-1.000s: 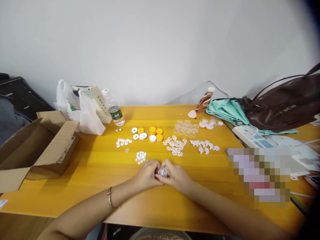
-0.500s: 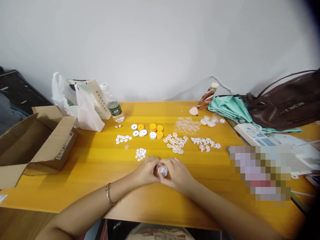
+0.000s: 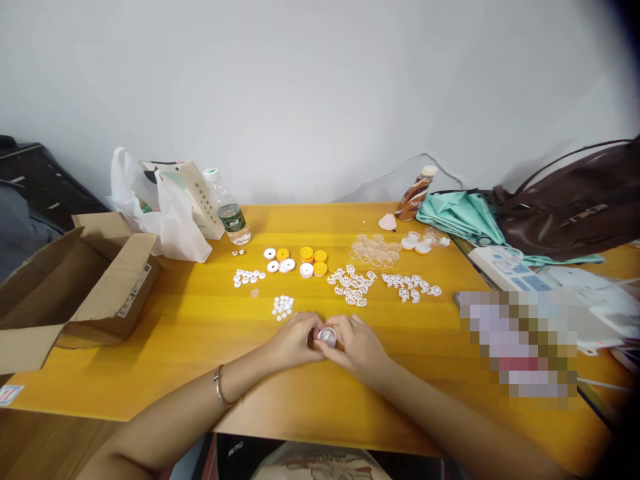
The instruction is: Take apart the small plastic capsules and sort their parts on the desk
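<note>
Between my two hands, low over the near middle of the table, is a small round plastic piece (image 3: 327,337) with a pale rim and a greyish, see-through-looking face. My left hand (image 3: 299,339) is closed on its left side. From the right, my right hand (image 3: 359,348) pinches its edge with thumb and fingers. Just beyond the left hand lies a cluster of small white caps (image 3: 283,307). White openwork plastic parts (image 3: 353,285) are spread past the right hand. Farther back sit yellow round pieces (image 3: 307,255) and white round pieces (image 3: 307,270).
Clear plastic rings (image 3: 375,250) lie behind the openwork parts. An open cardboard box (image 3: 110,287), a white plastic bag (image 3: 180,227) and a water bottle (image 3: 233,217) stand left. A brown drink bottle (image 3: 417,193), teal cloth (image 3: 463,213) and dark bag (image 3: 565,200) are right.
The round piece has shifted slightly, and my right thumb now lies nearer its front edge. Both hands keep holding it. The view has turned a little.
</note>
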A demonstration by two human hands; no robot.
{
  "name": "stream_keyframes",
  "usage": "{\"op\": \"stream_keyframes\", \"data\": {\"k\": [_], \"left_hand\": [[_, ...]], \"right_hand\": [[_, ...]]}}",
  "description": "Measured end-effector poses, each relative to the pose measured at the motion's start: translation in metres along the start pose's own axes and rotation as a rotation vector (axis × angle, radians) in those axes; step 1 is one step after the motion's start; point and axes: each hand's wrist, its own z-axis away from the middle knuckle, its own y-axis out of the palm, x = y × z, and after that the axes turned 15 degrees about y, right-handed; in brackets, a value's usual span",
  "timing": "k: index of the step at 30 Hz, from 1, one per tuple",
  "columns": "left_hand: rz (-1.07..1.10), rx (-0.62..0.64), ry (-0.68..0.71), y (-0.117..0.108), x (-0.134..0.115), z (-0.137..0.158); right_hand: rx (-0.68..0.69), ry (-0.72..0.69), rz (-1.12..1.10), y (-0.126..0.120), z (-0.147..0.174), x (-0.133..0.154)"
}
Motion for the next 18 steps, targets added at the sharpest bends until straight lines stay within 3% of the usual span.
{"op": "stream_keyframes", "data": {"k": [3, 15, 18], "left_hand": [[-0.003, 0.005, -0.019, 0.0004, 0.0005, 0.0], [-0.036, 0.004, 0.01, 0.0016, 0.0013, 0.0004], [-0.054, 0.001, 0.007, 0.0012, 0.0015, 0.0009]], "right_hand": [[-0.005, -0.052, -0.016, 0.0006, 0.0, -0.0001], [0.02, 0.011, 0.052, 0.0011, -0.0018, 0.0011], [0.06, -0.035, 0.055, 0.0029, -0.0014, 0.0]]}}
